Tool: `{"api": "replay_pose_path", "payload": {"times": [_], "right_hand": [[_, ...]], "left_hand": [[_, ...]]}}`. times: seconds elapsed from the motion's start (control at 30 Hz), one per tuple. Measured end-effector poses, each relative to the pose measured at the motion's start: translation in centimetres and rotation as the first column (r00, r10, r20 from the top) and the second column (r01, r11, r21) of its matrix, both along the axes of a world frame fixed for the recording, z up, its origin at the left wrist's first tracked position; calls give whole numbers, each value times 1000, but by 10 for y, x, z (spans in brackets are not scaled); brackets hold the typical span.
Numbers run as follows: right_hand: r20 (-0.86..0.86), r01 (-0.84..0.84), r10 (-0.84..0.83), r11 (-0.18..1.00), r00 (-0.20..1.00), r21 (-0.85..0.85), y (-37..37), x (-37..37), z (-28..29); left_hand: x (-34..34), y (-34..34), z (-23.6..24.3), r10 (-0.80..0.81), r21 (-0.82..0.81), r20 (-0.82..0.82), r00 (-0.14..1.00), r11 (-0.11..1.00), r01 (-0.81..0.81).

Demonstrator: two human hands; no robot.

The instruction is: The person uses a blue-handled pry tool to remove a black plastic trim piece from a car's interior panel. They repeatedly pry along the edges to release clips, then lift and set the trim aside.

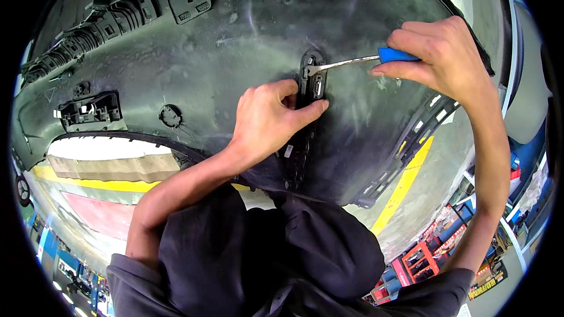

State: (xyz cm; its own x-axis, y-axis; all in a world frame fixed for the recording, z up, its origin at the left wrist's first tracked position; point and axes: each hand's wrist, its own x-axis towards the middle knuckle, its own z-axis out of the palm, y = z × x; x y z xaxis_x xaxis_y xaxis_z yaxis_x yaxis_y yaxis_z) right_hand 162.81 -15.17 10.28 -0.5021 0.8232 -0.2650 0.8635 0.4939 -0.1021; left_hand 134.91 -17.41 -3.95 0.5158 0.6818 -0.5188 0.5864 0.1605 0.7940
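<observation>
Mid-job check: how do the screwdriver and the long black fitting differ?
The screwdriver is blue and metallic; the fitting is mostly black. The screwdriver lies nearly sideways in view, while the fitting runs roughly up and down. The right hand grips the screwdriver; the left hand has the fitting between thumb and fingers. Both are elongated.

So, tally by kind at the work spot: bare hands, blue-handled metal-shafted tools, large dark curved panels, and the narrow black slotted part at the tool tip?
Bare hands: 2, left hand and right hand
Blue-handled metal-shafted screwdriver: 1
Large dark curved panel: 1
Narrow black slotted part: 1
Total: 5
</observation>
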Motion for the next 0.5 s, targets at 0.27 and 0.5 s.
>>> {"api": "replay_pose_path", "payload": {"times": [0.27, 0.5], "right_hand": [[184, 233, -223, 972, 957, -36, -13, -73, 37], [310, 349, -321, 937, 895, -37, -11, -117, 55]], "left_hand": [[-5, -2, -3, 99, -138, 103, 990, 987, -84], [-14, 3, -5, -35, -19, 138, 990, 999, 38]]}}
